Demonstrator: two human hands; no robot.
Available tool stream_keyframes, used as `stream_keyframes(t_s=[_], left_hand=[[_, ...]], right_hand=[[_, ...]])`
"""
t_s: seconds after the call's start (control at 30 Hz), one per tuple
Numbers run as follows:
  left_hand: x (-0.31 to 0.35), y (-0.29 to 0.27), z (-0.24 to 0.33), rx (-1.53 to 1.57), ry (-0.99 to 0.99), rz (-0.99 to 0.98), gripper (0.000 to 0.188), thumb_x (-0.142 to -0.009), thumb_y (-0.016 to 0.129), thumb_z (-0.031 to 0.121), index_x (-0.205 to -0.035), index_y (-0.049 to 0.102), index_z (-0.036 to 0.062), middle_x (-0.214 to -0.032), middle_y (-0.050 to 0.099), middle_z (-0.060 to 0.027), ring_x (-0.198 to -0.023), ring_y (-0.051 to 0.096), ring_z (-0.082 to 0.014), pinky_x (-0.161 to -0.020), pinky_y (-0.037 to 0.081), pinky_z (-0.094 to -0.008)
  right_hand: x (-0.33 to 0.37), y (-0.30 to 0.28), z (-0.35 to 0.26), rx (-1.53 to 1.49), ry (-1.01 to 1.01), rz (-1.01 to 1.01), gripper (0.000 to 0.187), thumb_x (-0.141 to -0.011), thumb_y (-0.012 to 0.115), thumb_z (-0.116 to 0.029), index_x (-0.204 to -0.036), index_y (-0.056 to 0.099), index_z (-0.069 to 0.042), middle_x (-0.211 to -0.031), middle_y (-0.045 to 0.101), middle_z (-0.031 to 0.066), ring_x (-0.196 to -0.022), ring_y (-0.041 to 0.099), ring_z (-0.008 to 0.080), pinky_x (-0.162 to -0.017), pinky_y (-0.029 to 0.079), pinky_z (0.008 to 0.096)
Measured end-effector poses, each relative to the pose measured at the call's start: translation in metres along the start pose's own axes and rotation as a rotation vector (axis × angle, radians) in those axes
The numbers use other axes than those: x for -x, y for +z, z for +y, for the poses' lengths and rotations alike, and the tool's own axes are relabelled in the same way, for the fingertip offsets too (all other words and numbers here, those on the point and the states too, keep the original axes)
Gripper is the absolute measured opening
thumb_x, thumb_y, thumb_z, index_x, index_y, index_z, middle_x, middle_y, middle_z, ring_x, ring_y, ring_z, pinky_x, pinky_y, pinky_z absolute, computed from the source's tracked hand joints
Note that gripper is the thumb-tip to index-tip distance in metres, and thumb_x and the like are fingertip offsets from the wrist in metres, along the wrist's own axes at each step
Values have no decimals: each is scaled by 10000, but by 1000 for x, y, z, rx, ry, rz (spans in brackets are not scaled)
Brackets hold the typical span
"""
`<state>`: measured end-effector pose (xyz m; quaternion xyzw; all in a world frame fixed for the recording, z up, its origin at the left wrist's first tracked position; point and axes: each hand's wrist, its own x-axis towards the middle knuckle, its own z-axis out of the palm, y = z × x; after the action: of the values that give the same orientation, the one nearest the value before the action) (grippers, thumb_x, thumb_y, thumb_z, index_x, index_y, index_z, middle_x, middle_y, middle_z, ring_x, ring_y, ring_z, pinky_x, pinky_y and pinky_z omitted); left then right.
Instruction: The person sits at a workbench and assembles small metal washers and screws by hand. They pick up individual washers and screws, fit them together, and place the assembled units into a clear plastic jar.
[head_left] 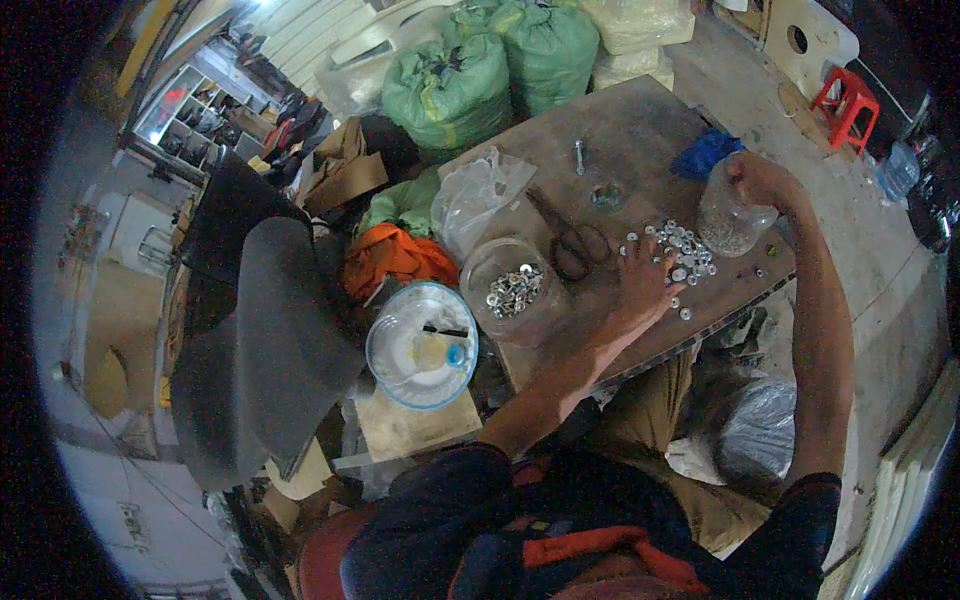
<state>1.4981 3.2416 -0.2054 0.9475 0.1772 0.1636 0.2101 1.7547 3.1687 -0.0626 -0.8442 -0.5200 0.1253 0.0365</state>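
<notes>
Dozens of small round silvery pieces lie scattered on the worn wooden table, too small to tell what they are. The left hand rests flat at their six o'clock edge, fingers spread and released, touching a few. At three o'clock of the heap, the right hand clenches the mouth of a clear plastic jar of greyish grainy stuff. A second clear tub at nine o'clock holds more pieces; dark scissors lie between.
</notes>
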Motion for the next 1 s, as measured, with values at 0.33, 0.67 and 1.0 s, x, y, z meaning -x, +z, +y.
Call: stream_keyframes(t_s=[0.33,0.67,1.0], left_hand=[[-7,26,3,-18,62,-101,480,-756,776,297,-1213,658,212,-1445,363,-134,-1328,305,-469,-980,309,-665],[-27,40,-27,180,183,202,80,-725,643,-15,-785,628,35,-791,613,-124,-748,599,-323,-673,492,-444],[-35,9,-19,190,35,91,162,-787,632,25,-934,675,75,-846,656,-183,-816,633,-394,-712,501,-469]], right_hand=[[-2,14,-7,34,190,-93,470,-831,572,-169,-1282,572,-37,-1299,589,189,-1187,575,358,-964,463,483],[-20,18,-3,140,90,-155,412,-807,566,-191,-1182,574,-20,-1155,587,186,-1050,580,351,-878,477,466],[-38,27,17,88,-82,-72,306,-718,598,-199,-940,635,8,-860,621,186,-789,611,348,-716,503,447]])
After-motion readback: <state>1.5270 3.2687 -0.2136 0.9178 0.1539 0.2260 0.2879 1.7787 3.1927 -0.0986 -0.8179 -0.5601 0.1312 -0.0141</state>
